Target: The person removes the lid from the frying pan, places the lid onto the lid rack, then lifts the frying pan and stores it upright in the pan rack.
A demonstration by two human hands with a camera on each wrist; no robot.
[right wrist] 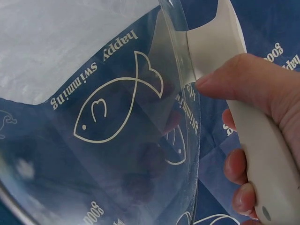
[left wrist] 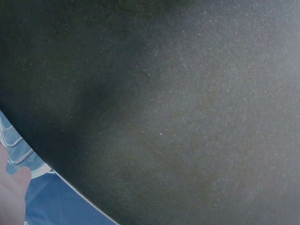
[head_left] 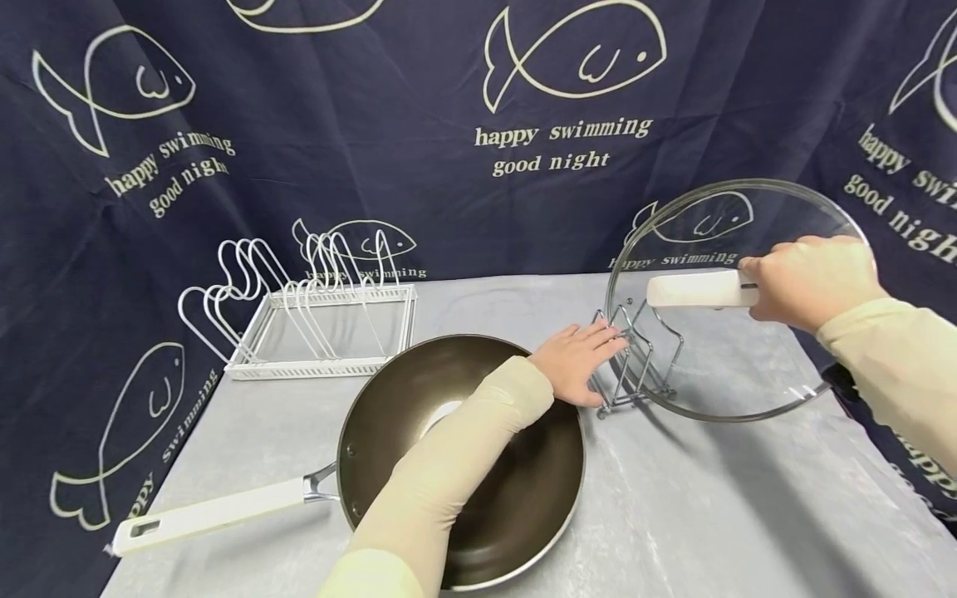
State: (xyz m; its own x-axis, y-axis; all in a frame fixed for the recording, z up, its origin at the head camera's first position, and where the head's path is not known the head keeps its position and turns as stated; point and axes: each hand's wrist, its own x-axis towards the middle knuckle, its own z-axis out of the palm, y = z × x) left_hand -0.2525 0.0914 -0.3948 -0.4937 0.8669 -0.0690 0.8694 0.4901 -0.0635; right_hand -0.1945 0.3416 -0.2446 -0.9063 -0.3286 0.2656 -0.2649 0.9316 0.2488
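My right hand (head_left: pixel 815 282) grips the white handle (right wrist: pixel 269 159) of a round glass lid (head_left: pixel 718 365). The lid stands nearly upright, its lower left edge among the wires of a small metal rack (head_left: pixel 634 397); whether it rests on the rack is unclear. Against the left side of that rack lies my left hand (head_left: pixel 579 361), fingers extended and touching the wires. Under my left forearm is a dark-coated wok (head_left: pixel 396 407) with a white handle (head_left: pixel 217 515) pointing left. The wok's inside fills most of the left wrist view, with part of the left hand at the lower left corner.
A white wire dish rack (head_left: pixel 314 368) with a tray base stands at the back left of the grey table (head_left: pixel 635 515). Behind and beside the table hangs a dark blue cloth (head_left: pixel 419 141) printed with fish and words.
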